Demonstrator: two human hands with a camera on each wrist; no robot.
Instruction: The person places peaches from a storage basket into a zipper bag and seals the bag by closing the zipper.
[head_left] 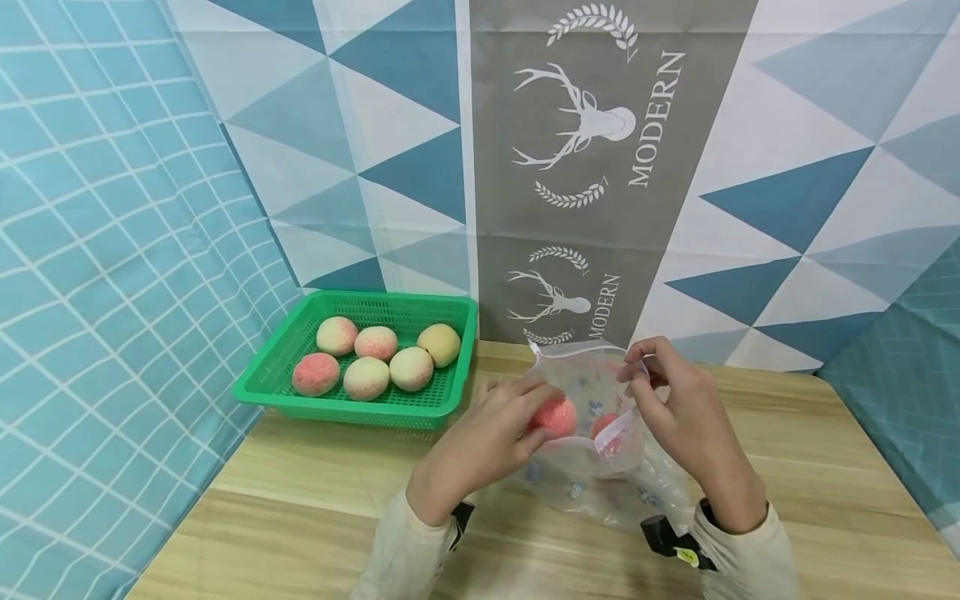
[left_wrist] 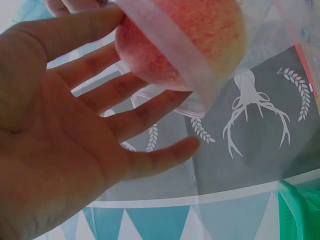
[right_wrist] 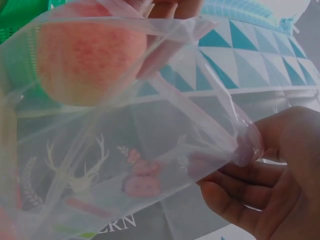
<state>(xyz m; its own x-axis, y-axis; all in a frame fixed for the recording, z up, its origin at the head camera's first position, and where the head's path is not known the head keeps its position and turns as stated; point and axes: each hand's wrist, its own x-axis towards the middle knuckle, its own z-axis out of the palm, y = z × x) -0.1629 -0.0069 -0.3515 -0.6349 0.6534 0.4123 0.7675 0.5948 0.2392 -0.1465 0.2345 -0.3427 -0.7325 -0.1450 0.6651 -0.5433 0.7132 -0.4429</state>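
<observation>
My left hand [head_left: 483, 437] grips a pink-red peach [head_left: 557, 417] inside the mouth of a clear zip bag [head_left: 573, 492] printed with small figures. In the left wrist view, the thumb and fingertips lie against this peach [left_wrist: 220, 35], and the bag's rim strip crosses it. At the other side of the opening, my right hand [head_left: 686, 412] pinches the bag's edge between thumb and fingers, holding the mouth apart. A second reddish peach [head_left: 606, 427] sits within the bag, partly covered by the rim.
To the left stands a green basket [head_left: 352, 407] with several pale yellow and pink peaches [head_left: 367, 379]. The wooden table [head_left: 300, 517] meets a patterned backdrop [head_left: 405, 125] behind and a blue tiled-pattern sheet [head_left: 112, 292] at left.
</observation>
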